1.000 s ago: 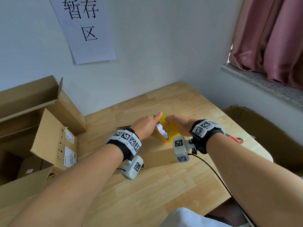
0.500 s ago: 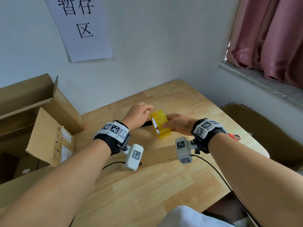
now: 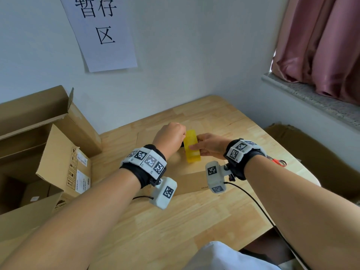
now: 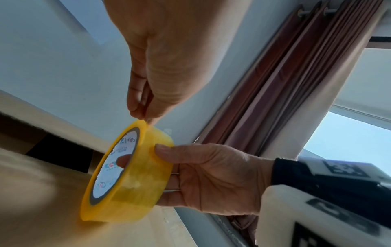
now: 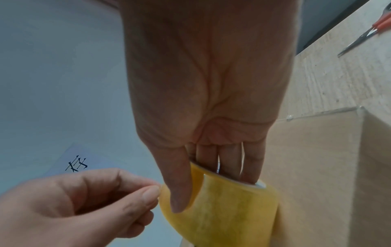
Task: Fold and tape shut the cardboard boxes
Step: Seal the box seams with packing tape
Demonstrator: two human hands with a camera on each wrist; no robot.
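Observation:
A yellow tape roll (image 3: 191, 147) stands on edge on top of a closed cardboard box (image 3: 191, 183) on the wooden table (image 3: 194, 221). My right hand (image 3: 209, 147) grips the tape roll (image 4: 127, 175), with fingers through its core and the thumb on the outer band. My left hand (image 3: 171, 137) pinches the loose tape end at the top of the roll (image 5: 220, 215), thumb against forefinger. In the left wrist view my left hand's fingertips (image 4: 139, 112) meet at the roll's upper rim.
A large open cardboard box (image 3: 44, 152) holding smaller boxes stands at the left. Red-handled scissors (image 3: 278, 161) lie near the table's right edge. More cardboard (image 3: 311, 152) sits on the floor to the right. A paper sign (image 3: 101, 32) hangs on the wall.
The roll has turned from tilted with its open face toward me to edge-on. My left hand moved from the roll's side to its top and now pinches the tape end.

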